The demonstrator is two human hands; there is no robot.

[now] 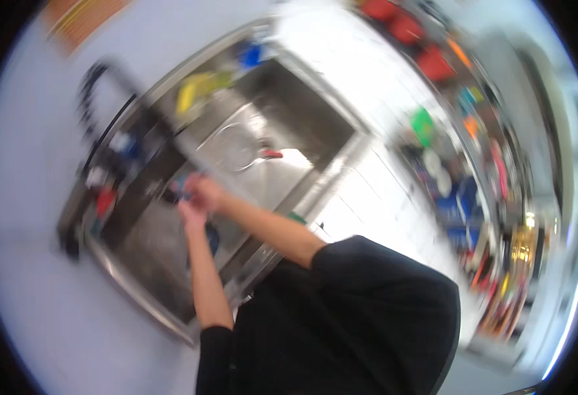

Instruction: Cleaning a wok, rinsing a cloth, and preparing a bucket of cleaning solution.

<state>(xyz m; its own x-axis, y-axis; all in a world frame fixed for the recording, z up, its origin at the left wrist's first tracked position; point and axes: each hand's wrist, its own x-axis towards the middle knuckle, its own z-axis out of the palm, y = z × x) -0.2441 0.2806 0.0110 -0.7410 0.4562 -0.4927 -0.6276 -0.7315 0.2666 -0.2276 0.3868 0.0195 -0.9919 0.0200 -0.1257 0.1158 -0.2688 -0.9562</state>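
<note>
Both arms reach over the near-left basin of a steel double sink. My left hand and my right hand are close together, fingers closed around a small dark and bluish thing. Motion blur and the fingers hide what kind it is. Beneath the left forearm a dark blue object shows in part in the basin. In the other basin lie a round clear lid-like disc and a small red-ended item.
A black spring-hose faucet rises at the left wall. Yellow cloth or gloves and a blue object sit along the sink's back ledge. On the right, shelves hold red bowls, a blue crate and several utensils.
</note>
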